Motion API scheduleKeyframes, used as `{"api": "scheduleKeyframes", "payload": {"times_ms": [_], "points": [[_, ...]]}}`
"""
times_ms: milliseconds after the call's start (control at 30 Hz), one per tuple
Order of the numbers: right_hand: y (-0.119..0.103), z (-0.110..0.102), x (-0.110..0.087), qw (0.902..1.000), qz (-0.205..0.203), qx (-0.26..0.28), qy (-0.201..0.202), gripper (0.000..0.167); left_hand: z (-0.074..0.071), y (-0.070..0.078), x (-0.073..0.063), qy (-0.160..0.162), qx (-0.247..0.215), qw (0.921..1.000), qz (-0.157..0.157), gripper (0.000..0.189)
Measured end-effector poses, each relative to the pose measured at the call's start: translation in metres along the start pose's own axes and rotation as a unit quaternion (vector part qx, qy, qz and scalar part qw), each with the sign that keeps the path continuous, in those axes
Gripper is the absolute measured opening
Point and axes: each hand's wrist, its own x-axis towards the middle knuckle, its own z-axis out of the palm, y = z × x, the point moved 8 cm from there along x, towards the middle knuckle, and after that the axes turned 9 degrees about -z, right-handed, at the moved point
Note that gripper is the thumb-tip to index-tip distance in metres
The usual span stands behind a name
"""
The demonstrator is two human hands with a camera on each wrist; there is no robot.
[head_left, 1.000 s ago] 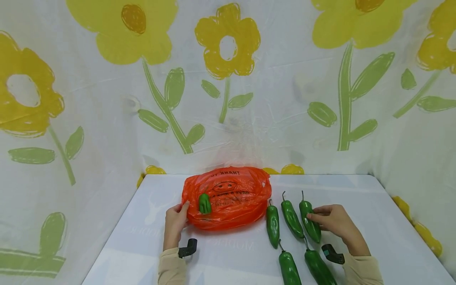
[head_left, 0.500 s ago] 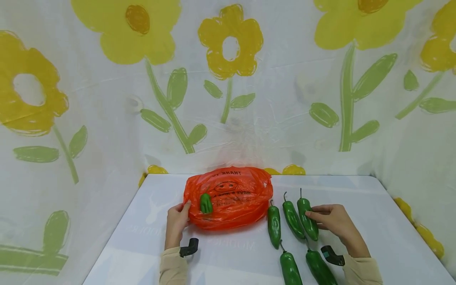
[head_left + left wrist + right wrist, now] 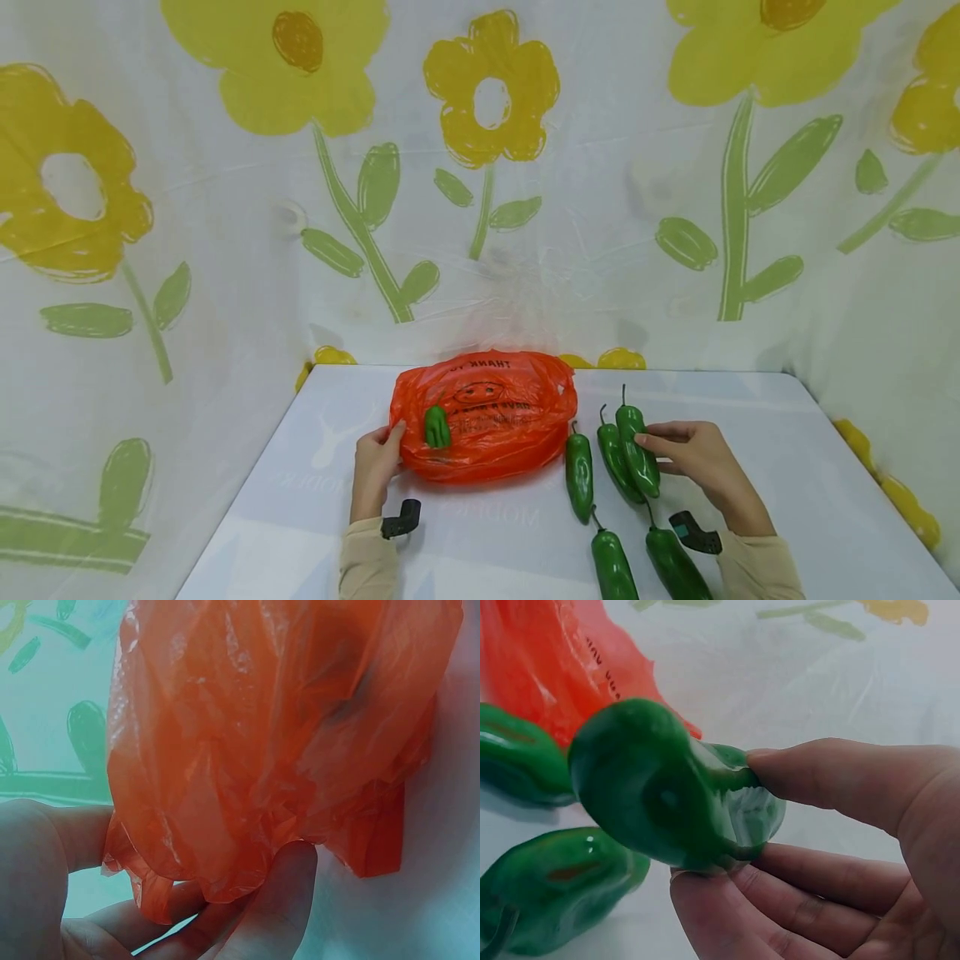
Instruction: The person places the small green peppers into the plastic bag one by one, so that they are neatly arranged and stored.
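A red plastic bag (image 3: 487,454) with dark print lies toward the back of the white table. My left hand (image 3: 375,467) grips its left edge, thumb and fingers pinching the thin plastic (image 3: 217,825). A short, lobed green pepper (image 3: 437,427) shows at the bag's left part; whether it lies inside or on top I cannot tell. Right of the bag, my right hand (image 3: 699,462) pinches a long green chili pepper (image 3: 645,784) between thumb and fingers. Seen from the head, this pepper overlaps another chili pepper (image 3: 612,454) lying just left of it.
Between bag and right hand lies a chili pepper (image 3: 579,477). Nearer the front are two more, one at the middle (image 3: 613,567) and one beside the right wrist (image 3: 673,562). A flower-printed sheet (image 3: 585,208) stands behind the table (image 3: 480,558).
My right hand has lifted its chili pepper slightly and brought it left, over the neighbouring one. My left hand keeps its grip on the bag. The head view has shifted a little.
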Motion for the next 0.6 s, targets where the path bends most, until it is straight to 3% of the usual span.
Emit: {"api": "scheduleKeyframes", "payload": {"times_ms": [600], "points": [[-0.025,0.013,0.009,0.9996,-0.015,0.022,-0.001,0.067,0.001,0.000,0.001,0.000,0.003,1.0000,-0.005,0.060]]}}
